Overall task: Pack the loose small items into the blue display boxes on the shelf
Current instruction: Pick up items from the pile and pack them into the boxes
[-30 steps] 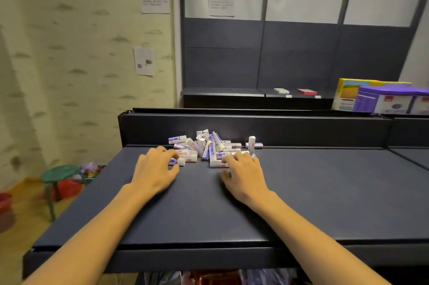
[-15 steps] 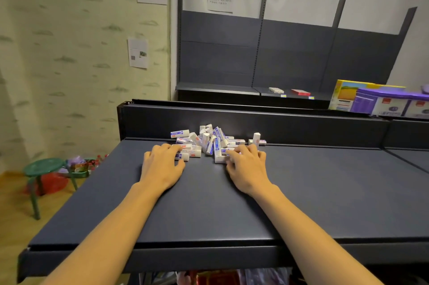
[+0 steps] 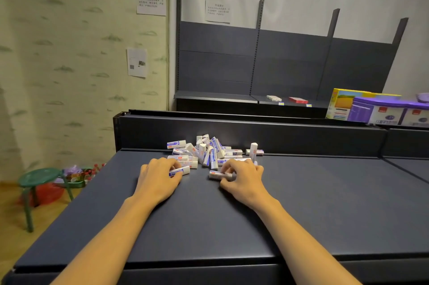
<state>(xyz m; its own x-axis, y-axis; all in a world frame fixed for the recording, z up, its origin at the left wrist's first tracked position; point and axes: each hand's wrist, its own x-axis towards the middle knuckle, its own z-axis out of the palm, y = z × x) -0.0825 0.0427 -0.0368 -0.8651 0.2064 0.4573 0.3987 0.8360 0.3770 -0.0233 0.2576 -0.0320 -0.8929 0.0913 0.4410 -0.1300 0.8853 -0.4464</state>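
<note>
Now that your hands have drawn back from the pile point(image 3: 209, 152) on the shelf point(image 3: 301, 203), each grips one eraser: left hand point(image 3: 157, 179), right hand point(image 3: 243, 180). No blue box is in view; packing hasn't started.

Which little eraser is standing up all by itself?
Find the dark shelf and the eraser pile against its back wall. Just past the pile's right edge, beyond the right hand, one white eraser stands upright on its end, while nearly all the others lie flat or lean.
</note>
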